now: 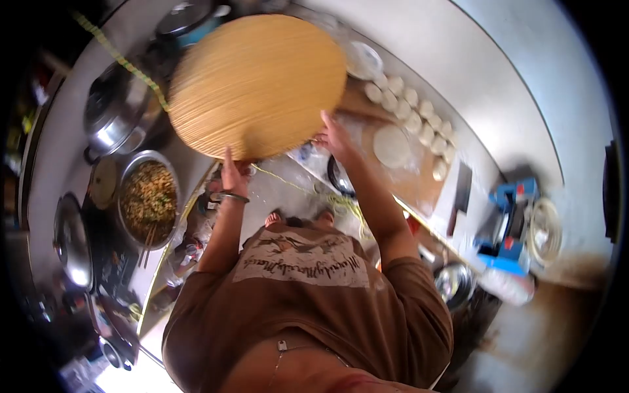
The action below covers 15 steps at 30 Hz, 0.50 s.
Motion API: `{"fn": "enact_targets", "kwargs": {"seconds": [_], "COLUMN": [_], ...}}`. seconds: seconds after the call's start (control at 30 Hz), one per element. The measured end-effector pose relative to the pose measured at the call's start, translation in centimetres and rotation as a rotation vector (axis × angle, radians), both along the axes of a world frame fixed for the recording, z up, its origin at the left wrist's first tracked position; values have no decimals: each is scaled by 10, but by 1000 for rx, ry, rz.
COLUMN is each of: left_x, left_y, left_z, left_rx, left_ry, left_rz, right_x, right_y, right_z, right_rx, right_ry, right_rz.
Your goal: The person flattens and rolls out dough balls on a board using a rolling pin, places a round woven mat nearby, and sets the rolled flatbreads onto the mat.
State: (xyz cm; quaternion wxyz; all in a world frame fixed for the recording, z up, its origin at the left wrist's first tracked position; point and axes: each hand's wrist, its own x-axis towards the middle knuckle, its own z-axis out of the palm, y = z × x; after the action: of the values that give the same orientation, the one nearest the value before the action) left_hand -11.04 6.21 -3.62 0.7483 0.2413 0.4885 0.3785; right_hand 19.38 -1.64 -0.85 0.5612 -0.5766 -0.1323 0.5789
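Note:
A round, tan tray of woven straw or stalks [262,78] is held out in front of me, smeared a little by motion. My left hand [234,175] grips its near edge, thumb on top and the other fingers mostly hidden underneath. On the near right edge is my right hand [333,136], closed on the rim with the thumb lying over it. Right of the tray, a flat round of dough [391,147] rests on a wooden board [419,187]. Several small dough pieces [413,122] stand in rows along the board's far side.
A metal bowl of chopped filling [149,200] with chopsticks [149,243] sits on the left counter. Near it are a steel pot [118,111] and a lid [73,239]. A cleaver [462,187] lies right of the board. A yellow-green cord [124,62] hangs at upper left.

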Motion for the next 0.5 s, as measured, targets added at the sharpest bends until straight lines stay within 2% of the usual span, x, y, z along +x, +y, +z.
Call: {"fn": "enact_targets", "kwargs": {"seconds": [0.1, 0.13, 0.17, 0.23, 0.3, 0.43, 0.5], "left_x": [9, 14, 16, 24, 47, 109, 132], "left_y": [-34, -46, -54, -70, -81, -103, -112], "left_z": [31, 28, 26, 21, 25, 48, 52], "left_rx": [-10, 10, 34, 129, 213, 313, 368], "left_ry": [-6, 28, 61, 54, 147, 243, 224], "left_rz": [-163, -295, -417, -658, -819, -984, -1031], "right_x": [32, 49, 72, 111, 146, 187, 185], "right_y": [-65, -86, -111, -163, -194, -190, -177], "right_z": [-19, -36, -47, -32, -38, -57, -49], "right_rx": [88, 111, 69, -190, -558, -556, -666], "right_ry": [-477, -648, -874, -1237, -1374, -1424, -1333], "right_rz": [-157, -206, -333, -430, -440, -283, -312]}}
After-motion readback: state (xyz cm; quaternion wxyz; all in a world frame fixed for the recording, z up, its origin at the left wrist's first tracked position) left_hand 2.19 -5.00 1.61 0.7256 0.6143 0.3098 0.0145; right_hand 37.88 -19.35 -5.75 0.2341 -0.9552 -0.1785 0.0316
